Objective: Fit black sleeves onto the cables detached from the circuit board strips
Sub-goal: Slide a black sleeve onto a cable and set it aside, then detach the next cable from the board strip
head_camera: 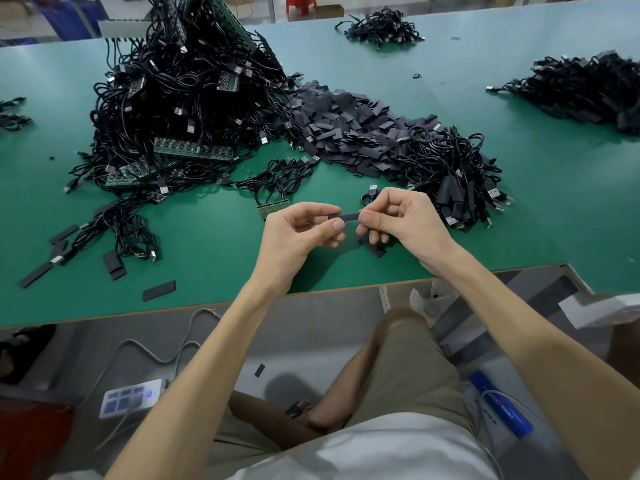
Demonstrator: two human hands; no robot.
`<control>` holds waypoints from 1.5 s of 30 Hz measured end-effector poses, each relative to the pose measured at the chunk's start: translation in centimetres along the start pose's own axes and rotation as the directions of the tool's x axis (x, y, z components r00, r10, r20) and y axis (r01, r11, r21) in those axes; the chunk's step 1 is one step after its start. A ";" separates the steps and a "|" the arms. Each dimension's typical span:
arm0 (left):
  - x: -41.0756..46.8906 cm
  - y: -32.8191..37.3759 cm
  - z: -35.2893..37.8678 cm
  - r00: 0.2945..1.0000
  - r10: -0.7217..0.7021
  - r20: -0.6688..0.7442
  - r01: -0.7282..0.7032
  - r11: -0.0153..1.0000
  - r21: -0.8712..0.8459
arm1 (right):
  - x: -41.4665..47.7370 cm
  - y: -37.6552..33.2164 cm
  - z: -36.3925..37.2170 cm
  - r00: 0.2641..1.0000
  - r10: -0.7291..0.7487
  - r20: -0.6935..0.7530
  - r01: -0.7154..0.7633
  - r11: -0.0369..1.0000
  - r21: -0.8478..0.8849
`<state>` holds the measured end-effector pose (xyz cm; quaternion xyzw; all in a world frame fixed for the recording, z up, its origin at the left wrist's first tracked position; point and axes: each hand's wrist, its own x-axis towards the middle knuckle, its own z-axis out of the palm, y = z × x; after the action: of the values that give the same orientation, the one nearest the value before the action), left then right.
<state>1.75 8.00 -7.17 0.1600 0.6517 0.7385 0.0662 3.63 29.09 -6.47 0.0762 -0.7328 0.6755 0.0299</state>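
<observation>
Just above the green table [519, 209], my left hand [298, 233] and my right hand [401, 223] meet over its near edge. Between them they hold one flat black sleeve [348, 215]: left thumb and fingers pinch its left end, right thumb and forefinger pinch its right end. A black cable with a silver USB plug [372, 190] loops out behind my right hand. A green circuit board strip [272, 207] with cables attached lies just beyond my left hand. Loose black sleeves [349, 129] form a heap further back.
A tall tangle of cables on circuit board strips [180, 109] fills the left. Sleeved cables [460, 181] pile up at the right. More cable heaps [588, 88] lie far right and at the back [381, 27]. Stray sleeves [158, 290] lie near the front edge.
</observation>
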 end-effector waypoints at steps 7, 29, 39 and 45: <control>0.3 -0.2 -0.2 0.999 -0.047 -0.011 0.047 0.998 -0.037 | 0.2 0.3 -0.1 1.000 -0.005 0.000 0.005 1.000 -0.011; 0.2 -0.1 0.5 0.994 -0.039 0.106 0.010 0.965 0.263 | 0.2 0.2 0.0 0.992 -0.097 0.077 0.106 0.986 -0.125; 0.1 0.1 0.2 0.998 -0.054 0.041 0.050 0.993 0.103 | 0.3 0.5 0.5 1.000 -0.025 0.009 0.026 0.995 -0.095; 0.0 0.2 0.4 0.991 -0.025 0.133 0.006 0.990 0.140 | 0.2 0.2 0.6 0.998 -0.053 0.024 0.055 0.994 -0.093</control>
<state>1.86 8.32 -6.97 0.2084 0.6971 0.6780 0.1045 3.44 28.54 -6.69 0.1017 -0.7617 0.6384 0.0436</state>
